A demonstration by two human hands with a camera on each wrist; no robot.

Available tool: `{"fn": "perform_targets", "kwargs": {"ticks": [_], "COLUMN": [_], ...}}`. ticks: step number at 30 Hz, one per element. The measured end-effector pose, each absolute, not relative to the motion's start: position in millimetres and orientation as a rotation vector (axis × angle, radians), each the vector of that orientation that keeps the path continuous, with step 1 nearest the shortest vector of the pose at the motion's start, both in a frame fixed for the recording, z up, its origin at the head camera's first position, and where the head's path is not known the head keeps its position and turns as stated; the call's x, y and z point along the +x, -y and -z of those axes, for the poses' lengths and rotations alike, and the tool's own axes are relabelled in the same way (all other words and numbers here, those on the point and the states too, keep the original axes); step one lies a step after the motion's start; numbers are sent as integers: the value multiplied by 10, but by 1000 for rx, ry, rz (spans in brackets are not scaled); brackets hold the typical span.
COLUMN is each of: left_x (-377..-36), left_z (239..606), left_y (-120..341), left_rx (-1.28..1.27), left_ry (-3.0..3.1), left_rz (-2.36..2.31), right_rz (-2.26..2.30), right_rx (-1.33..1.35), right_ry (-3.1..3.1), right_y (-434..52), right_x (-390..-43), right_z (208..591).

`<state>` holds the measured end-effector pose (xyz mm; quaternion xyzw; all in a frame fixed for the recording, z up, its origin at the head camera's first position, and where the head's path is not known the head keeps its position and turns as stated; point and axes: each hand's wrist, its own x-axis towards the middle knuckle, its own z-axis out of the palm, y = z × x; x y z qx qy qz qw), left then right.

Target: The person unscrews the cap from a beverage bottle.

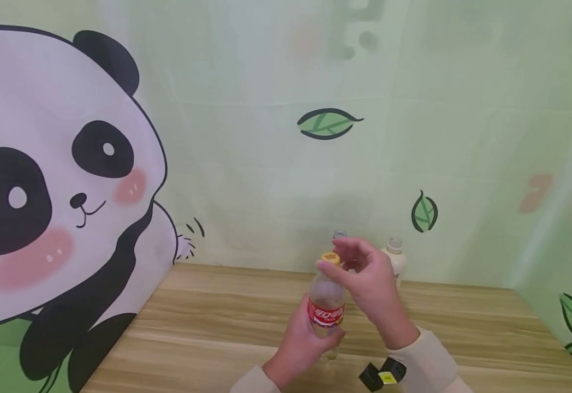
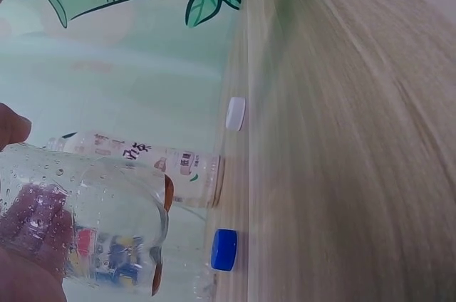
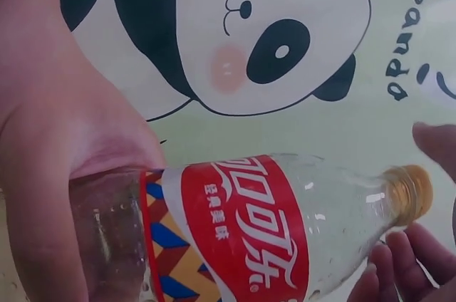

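My left hand (image 1: 305,333) grips a clear plastic cola bottle (image 1: 326,289) round its lower part and holds it above the wooden table. A red label with white lettering wraps the bottle, and a yellow cap (image 3: 417,194) sits on its neck. Drops cling to the inside of the clear wall in the left wrist view. Around the cap hovers my right hand (image 1: 371,278). In the right wrist view its thumb (image 3: 436,147) and fingers (image 3: 402,263) stand on either side of the cap, with a gap at the thumb.
Behind the hands, a white bottle (image 1: 394,261) without a cap and a clear bottle (image 1: 340,234) stand on the table (image 1: 207,316) near the panda-printed backdrop. A white cap (image 2: 235,114) and a blue cap (image 2: 224,250) lie on the tabletop near them.
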<state>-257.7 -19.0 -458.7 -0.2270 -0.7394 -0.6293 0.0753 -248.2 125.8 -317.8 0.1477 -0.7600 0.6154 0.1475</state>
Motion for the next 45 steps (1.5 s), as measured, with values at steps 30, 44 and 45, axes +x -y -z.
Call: {"fn": "perform_targets", "kwargs": {"ticks": [30,44,45], "left_x": [-2545,-2568,-2566], "left_z": [4530,4577,4574], "left_y": [182,180,179], "left_rx": [-667,-728,-726], "left_ry": [2197,2167,2168], "left_rz": [1932,1896,1897], "right_rz": [-1921,-1745,-1728], "right_rx": [538,362,354], "right_ry": [2142,2174,2169], "right_y": [-1284,-1226,-1220], "right_x": [-2511,-2447,-2438], "right_z": [3179,3133,3130]}}
